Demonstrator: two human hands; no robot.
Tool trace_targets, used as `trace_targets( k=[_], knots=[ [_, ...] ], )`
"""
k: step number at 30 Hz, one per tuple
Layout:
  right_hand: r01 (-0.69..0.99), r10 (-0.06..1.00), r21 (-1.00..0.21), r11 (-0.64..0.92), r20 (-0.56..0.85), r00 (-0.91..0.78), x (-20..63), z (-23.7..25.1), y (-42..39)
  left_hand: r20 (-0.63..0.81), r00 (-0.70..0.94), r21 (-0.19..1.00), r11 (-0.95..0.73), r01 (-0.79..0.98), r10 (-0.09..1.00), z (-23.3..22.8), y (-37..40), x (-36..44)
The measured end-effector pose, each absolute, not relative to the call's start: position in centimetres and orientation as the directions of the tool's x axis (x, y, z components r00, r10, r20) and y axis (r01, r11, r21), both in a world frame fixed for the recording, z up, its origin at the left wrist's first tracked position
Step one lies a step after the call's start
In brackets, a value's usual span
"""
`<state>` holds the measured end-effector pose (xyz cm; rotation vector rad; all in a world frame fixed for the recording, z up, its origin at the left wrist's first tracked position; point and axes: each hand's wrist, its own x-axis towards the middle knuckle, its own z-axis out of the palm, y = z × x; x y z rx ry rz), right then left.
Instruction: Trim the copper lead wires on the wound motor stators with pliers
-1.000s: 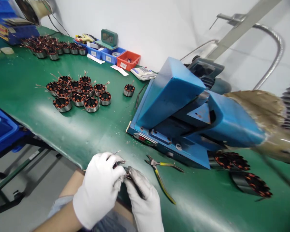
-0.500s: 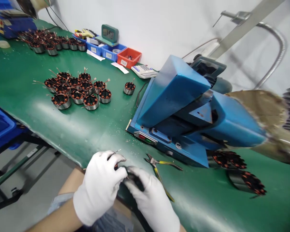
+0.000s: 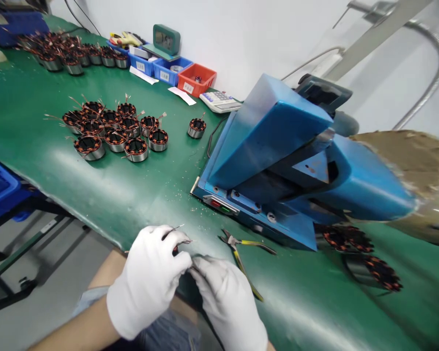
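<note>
Both my hands wear white gloves at the near edge of the green table (image 3: 139, 195). My left hand (image 3: 148, 280) is closed around a small wound stator, mostly hidden, with thin copper wire ends (image 3: 177, 233) sticking up from it. My right hand (image 3: 229, 302) meets the left one, its fingertips pinching at the same part. Yellow-handled pliers (image 3: 243, 253) lie on the table just right of my hands.
A blue machine (image 3: 278, 161) fills the right middle, with two stators (image 3: 366, 258) beyond its base. A cluster of copper-wound stators (image 3: 113, 131) and one alone (image 3: 196, 127) sit at left. Bins (image 3: 195, 78), a calculator (image 3: 219, 101) and more stators (image 3: 69, 56) line the back.
My hands stay together on the small part; the right hand's fingers have shifted slightly over it. The view has tilted a little.
</note>
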<state>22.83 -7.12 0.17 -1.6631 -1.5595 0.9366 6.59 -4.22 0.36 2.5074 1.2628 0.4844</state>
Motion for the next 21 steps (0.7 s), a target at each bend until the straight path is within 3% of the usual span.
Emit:
trace_targets(
  k=[2, 3, 5, 7, 9, 10, 12, 13, 14, 16, 18, 19, 21],
  knots=[
    [0.209, 0.925, -0.905, -0.369, -0.379, -0.005, 22.2, -0.1, -7.3, 0.169, 0.555, 0.397, -0.572, 0.718, 0.815, 0.5, -4.2, 6.6],
    [0.067, 0.836, -0.84, -0.538, -0.542, -0.082, 21.9, -0.2, -7.3, 0.161, 0.563, 0.391, -0.576, 0.718, 0.811, 0.6, -4.2, 6.6],
    [-0.016, 0.718, -0.734, -0.679, -0.66, -0.221, 21.7, -0.2, -7.1, 0.138, 0.575, 0.378, -0.579, 0.722, 0.807, 0.8, -4.1, 6.6],
    [-0.003, 0.677, -0.707, -0.708, -0.677, -0.288, 22.1, 0.0, -6.9, 0.126, 0.581, 0.39, -0.579, 0.716, 0.804, 0.8, -4.1, 6.5],
    [0.138, 0.741, -0.773, -0.619, -0.633, -0.224, 22.8, 0.2, -6.7, 0.133, 0.569, 0.421, -0.566, 0.709, 0.812, 0.7, -4.1, 6.4],
    [0.254, 0.825, -0.83, -0.496, -0.542, -0.159, 23.2, 0.3, -6.7, 0.144, 0.559, 0.434, -0.56, 0.706, 0.817, 0.5, -4.1, 6.4],
    [0.477, 0.971, -0.864, -0.161, -0.224, -0.078, 23.5, 0.2, -6.8, 0.15, 0.544, 0.448, -0.547, 0.707, 0.826, 0.3, -4.2, 6.4],
    [0.525, 0.994, -0.85, -0.04, -0.09, -0.069, 23.5, 0.0, -6.9, 0.156, 0.538, 0.45, -0.545, 0.708, 0.828, 0.2, -4.2, 6.4],
    [0.501, 0.997, -0.865, -0.012, -0.051, -0.063, 23.3, -0.2, -7.0, 0.16, 0.538, 0.45, -0.546, 0.706, 0.828, 0.2, -4.3, 6.4],
    [0.249, 0.959, -0.934, -0.257, -0.278, -0.051, 22.6, -0.7, -7.1, 0.157, 0.55, 0.442, -0.557, 0.703, 0.82, 0.2, -4.3, 6.4],
    [-0.059, 0.796, -0.8, -0.597, -0.582, -0.166, 22.0, -1.0, -7.1, 0.154, 0.563, 0.422, -0.569, 0.706, 0.812, 0.4, -4.3, 6.4],
    [-0.147, 0.718, -0.707, -0.692, -0.652, -0.243, 21.9, -1.0, -7.1, 0.15, 0.565, 0.412, -0.571, 0.71, 0.811, 0.5, -4.3, 6.4],
    [-0.186, 0.658, -0.636, -0.749, -0.68, -0.323, 22.1, -1.0, -7.1, 0.149, 0.559, 0.414, -0.565, 0.714, 0.816, 0.6, -4.3, 6.3]
  ],
)
